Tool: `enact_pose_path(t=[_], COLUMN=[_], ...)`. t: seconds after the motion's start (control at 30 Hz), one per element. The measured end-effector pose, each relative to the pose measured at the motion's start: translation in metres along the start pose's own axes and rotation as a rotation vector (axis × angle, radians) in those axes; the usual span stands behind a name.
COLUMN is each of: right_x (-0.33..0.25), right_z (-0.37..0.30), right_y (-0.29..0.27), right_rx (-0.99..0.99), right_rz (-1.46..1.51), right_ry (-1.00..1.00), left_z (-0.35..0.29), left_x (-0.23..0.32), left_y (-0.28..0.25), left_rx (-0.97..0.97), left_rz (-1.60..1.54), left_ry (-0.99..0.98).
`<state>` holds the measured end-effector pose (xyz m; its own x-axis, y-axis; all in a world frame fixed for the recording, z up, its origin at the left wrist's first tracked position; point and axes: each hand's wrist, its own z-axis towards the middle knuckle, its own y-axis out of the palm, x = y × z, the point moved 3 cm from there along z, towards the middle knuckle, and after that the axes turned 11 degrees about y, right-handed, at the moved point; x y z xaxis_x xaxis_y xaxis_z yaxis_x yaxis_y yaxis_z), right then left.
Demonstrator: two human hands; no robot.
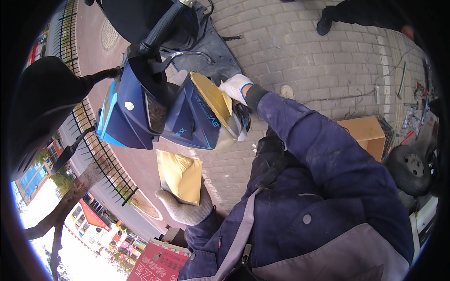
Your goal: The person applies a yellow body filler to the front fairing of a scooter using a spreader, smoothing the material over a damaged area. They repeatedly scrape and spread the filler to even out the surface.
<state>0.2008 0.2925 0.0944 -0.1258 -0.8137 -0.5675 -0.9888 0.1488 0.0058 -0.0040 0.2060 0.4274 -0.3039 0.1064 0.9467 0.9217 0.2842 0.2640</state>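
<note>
My left hand, in a grey-white knit glove, is closed on a creased gold-coloured sheet, held out beside the scooter. A second gold-coloured piece lies along the edge of a dark blue scooter body panel. At that edge my right hand, in a white glove with a blue cuff edge, is closed on a folded flap of this piece; its fingertips are partly hidden. The blue front cowl stands left of the panel.
Black mirrors and a handlebar grip stick out around the scooter. A cardboard box, a wheel and scattered tools lie on the paving to the right. Another person's shoe shows at the top. A red sign is at the bottom.
</note>
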Motion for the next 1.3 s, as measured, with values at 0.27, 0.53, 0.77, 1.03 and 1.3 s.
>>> enact_pose_path(t=[0.27,0.53,0.77,1.03,1.3], right_x=[-0.059,0.011,0.006,-0.054,-0.022], right_z=[0.018,-0.056,-0.223,-0.338,-0.337], right_y=[-0.023,-0.054,-0.085,-0.080,-0.057], right_rx=[0.228,0.123,0.147,0.531,0.305], right_rz=[-0.475,0.445,0.509,-0.424,-0.512], right_ry=[-0.376,-0.097,-0.302,-1.156,-1.073], left_z=[0.000,0.008,0.020,0.018,0.024], left_x=[-0.001,-0.015,-0.063,-0.067,-0.060], left_y=[0.002,-0.008,-0.012,0.010,0.001], left_rx=[0.023,-0.176,-0.255,-0.510,-0.324], left_rz=[-0.017,-0.033,-0.064,-0.129,-0.163], left_ry=[0.035,-0.074,-0.255,-0.302,-0.269])
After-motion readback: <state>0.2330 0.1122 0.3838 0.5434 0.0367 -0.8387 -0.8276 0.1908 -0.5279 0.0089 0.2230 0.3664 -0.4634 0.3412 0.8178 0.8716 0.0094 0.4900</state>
